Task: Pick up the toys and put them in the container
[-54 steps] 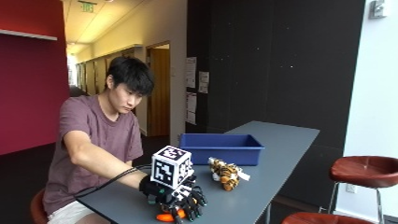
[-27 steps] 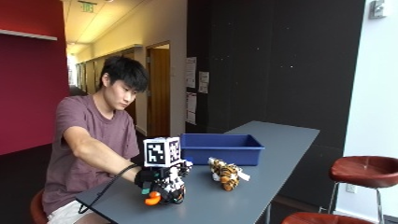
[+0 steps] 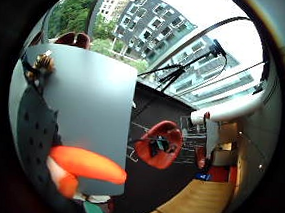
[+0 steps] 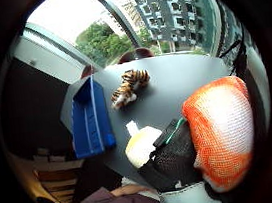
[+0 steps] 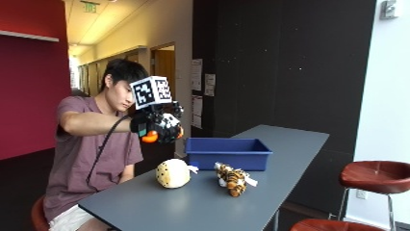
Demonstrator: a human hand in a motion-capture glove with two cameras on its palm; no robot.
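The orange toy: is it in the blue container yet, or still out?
Out. The gloved right hand holds the orange toy raised in the air, short of the blue container on the table.

My gloved right hand (image 5: pixel 160 127) is raised to about shoulder height, well above the table, with the forearm held nearly level across my chest and the elbow bent out to the side. My fingers curl around an orange toy (image 5: pixel 149 137), which shows below the glove. My other hand is out of sight.
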